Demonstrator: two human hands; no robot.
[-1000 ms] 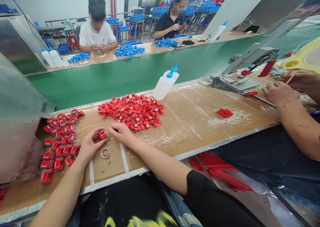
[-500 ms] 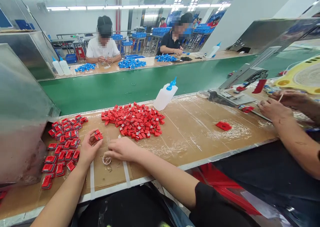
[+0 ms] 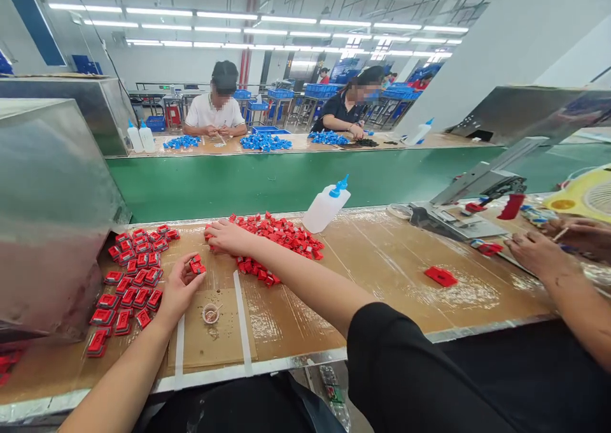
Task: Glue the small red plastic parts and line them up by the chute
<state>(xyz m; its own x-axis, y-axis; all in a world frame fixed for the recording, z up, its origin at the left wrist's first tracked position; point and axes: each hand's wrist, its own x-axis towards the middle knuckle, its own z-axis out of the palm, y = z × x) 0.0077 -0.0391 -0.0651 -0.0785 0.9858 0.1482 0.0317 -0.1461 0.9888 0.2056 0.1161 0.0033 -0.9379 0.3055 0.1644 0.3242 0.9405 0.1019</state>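
Note:
My left hand (image 3: 180,286) is closed, pinching a small red plastic part (image 3: 197,265) between thumb and fingers above the cardboard-covered bench. My right hand (image 3: 230,237) reaches over the left end of a heap of small red parts (image 3: 291,239). Its fingers look stretched out and apart on the heap; the fingertips are partly hidden among the pieces. Between my forearms stands a small round clear cup (image 3: 203,314) with a thin stick in it. Tiny bits lie scattered around this cup. Left of my left hand lie many red parts with grey edges (image 3: 128,297), loosely in rows.
White squeeze bottles (image 3: 325,209) with blue tips stand behind the heap. A single red piece (image 3: 440,276) lies to the right. Further right are a lever press (image 3: 477,191) and a co-worker's hands (image 3: 537,251). A metal housing (image 3: 52,216) bounds the left side.
My right hand has moved from beside the small cup up and forward onto the red heap, uncovering the cup. My left hand still holds its red part. The view has tilted upward.

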